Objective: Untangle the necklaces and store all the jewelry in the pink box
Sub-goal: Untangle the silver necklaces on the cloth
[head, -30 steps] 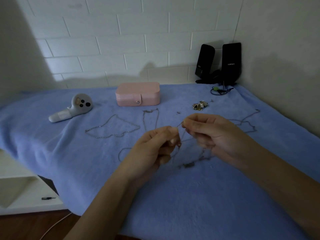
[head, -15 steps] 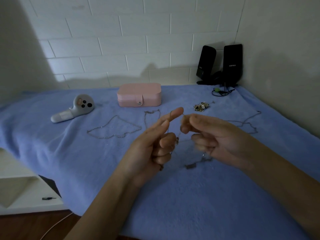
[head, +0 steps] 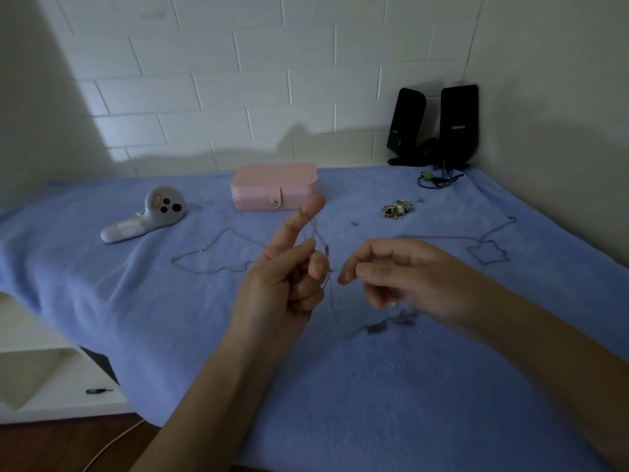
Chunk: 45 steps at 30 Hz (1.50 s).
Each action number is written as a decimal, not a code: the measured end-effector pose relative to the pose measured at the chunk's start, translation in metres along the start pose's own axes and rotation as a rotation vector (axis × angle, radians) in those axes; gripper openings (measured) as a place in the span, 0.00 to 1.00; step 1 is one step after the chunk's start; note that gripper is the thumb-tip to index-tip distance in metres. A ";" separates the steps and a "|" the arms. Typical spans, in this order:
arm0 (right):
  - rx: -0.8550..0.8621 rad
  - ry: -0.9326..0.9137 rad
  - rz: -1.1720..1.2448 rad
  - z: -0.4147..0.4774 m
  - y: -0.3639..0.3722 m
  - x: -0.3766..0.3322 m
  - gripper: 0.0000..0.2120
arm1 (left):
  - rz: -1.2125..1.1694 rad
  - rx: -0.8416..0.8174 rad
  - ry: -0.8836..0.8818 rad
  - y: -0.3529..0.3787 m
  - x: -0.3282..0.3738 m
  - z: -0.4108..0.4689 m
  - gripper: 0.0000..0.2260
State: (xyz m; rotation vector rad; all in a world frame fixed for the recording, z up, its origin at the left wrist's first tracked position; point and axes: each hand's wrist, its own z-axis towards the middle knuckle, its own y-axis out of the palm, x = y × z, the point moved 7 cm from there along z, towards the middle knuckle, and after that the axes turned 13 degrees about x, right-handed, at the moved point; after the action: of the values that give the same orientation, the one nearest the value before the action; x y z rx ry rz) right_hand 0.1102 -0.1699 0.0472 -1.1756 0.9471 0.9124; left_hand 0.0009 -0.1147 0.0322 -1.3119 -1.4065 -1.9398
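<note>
the tangled necklace hangs in the air between the two hands, above the middle of the bench. its thin chain is looped over the raised forefinger of the left hand, drops past that hand's curled fingers and runs down to the blue blanket, where a small knot of chain and pendants lies just under the right hand. the left hand's forefinger points straight up while its other fingers curl in, with the thumb pressing the chain against them. the right hand is a little blurred; its thumb and forefinger are drawn together at a short strand that reaches across from the left hand, and the rest of its fingers are bent under.

behind the left hand a second necklace lies spread out in a loose loop on the blanket. a third necklace lies well to the right, past the right hand. a small heap of jewelry sits farther back on the right, with a tiny loose piece near it.

the pink box stands at the back of the bench, near the wall, lid down and snap fastened, well apart from both hands. left of it lies a grey handheld device. two black speakers stand in the far right corner, with a coiled cable in front of them. a white shelf shows below the bench's left edge.
</note>
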 end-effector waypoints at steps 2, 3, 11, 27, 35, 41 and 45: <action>0.030 0.035 0.008 0.001 0.001 0.001 0.13 | -0.002 -0.027 -0.003 0.002 0.000 -0.001 0.19; 0.069 0.043 -0.006 0.001 0.000 0.001 0.16 | -0.002 -0.038 -0.005 0.002 0.000 -0.001 0.19; 0.048 0.109 0.108 -0.005 0.008 0.004 0.09 | 0.025 -0.185 -0.027 0.011 -0.004 -0.006 0.19; 0.129 0.105 0.465 0.009 -0.011 0.010 0.08 | 0.043 -0.035 0.077 -0.002 0.002 0.001 0.22; 0.288 -0.029 0.116 0.006 -0.025 0.000 0.05 | 0.503 0.087 0.307 -0.002 0.001 0.000 0.30; 0.410 0.009 0.037 0.007 -0.039 0.007 0.07 | 0.546 0.030 0.283 0.003 -0.001 -0.004 0.30; 0.421 0.012 0.024 0.008 -0.042 0.010 0.07 | 0.597 0.008 0.308 0.005 -0.002 -0.004 0.34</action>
State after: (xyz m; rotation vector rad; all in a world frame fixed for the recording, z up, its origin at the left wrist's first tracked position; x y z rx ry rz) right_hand 0.1539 -0.1673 0.0529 -0.8130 1.1015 0.6811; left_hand 0.0044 -0.1206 0.0327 -1.1882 -0.7586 -1.6290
